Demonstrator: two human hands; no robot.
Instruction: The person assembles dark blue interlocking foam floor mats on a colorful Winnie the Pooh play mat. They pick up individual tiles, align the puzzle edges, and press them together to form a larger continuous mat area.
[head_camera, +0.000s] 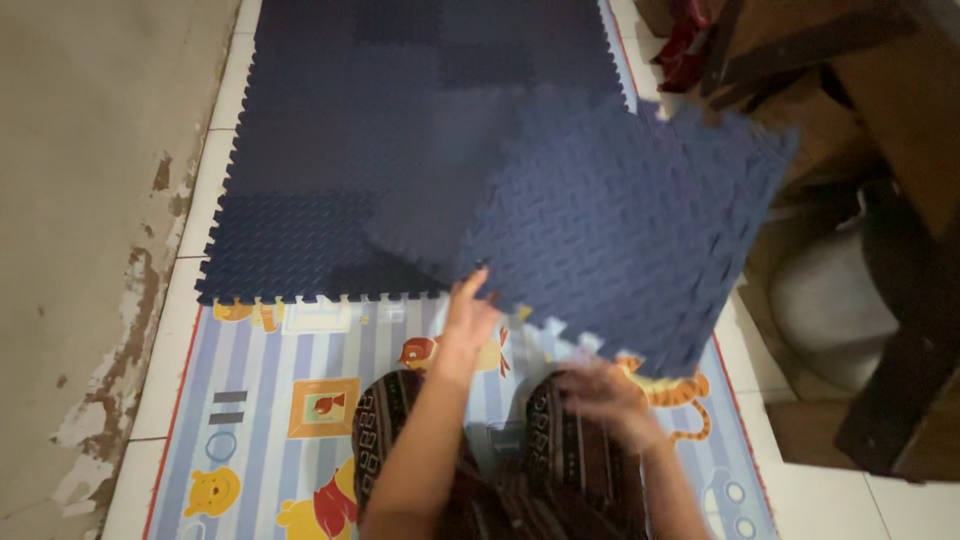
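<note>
Two hands, left hand (468, 312) fingers touching loose foam tile (625, 225) edge

Left hand (468, 312) raised, right hand (600, 392) blurred

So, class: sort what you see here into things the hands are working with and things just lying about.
In use:
loose blue foam tile
laid blue tiles
left hand
right hand

Lying about:
cartoon play mat
metal pot
wooden furniture
red cloth
</note>
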